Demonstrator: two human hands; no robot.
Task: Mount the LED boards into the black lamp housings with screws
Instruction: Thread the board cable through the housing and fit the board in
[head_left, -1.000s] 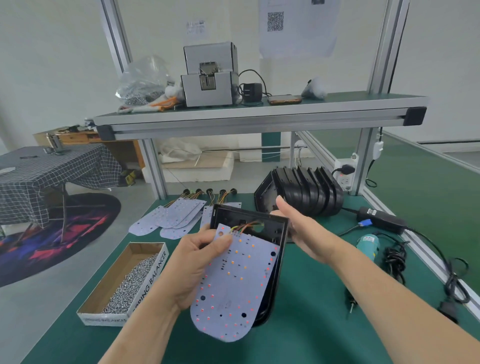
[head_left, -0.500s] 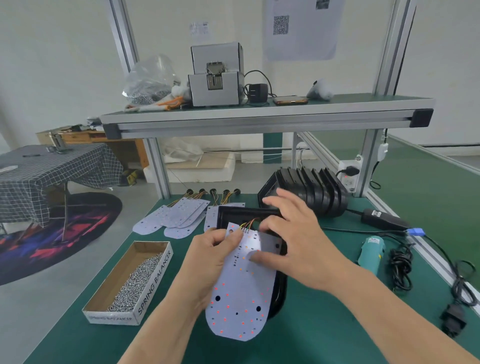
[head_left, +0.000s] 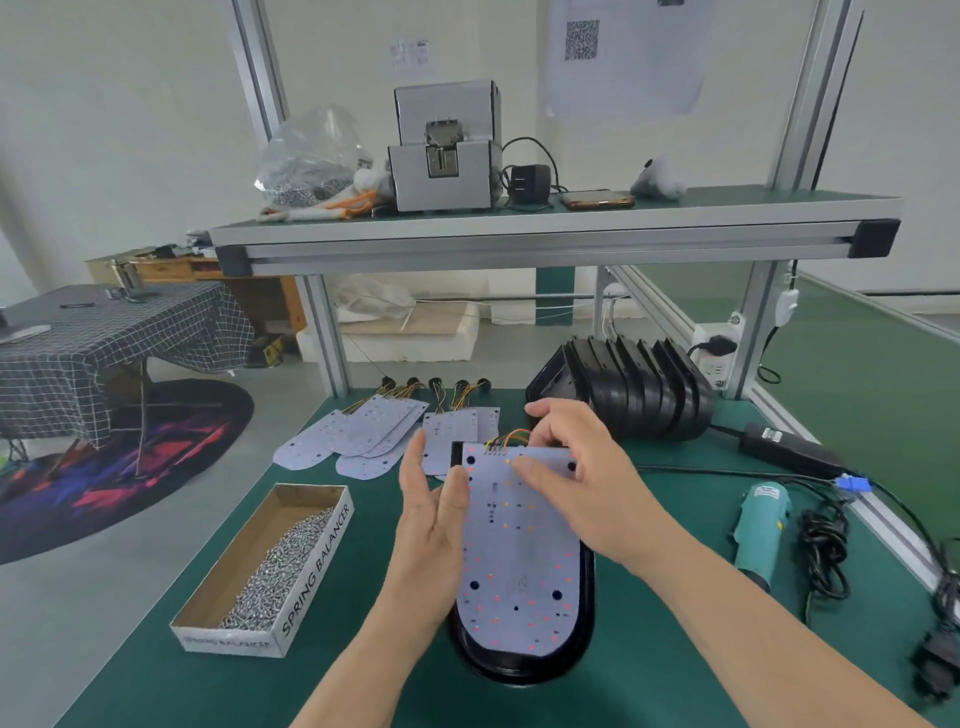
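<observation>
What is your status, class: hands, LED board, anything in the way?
Left hand open, thumb against LED board. Right hand pinching its top edge by the wires. Board lying on black housing, no screws visible in it. Nothing blocking.

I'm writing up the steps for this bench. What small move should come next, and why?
Probably press the LED board flat into the black housing: it lies on top, right hand holding its wired end, left hand at its left edge, and the screwdriver lies untouched.
</observation>
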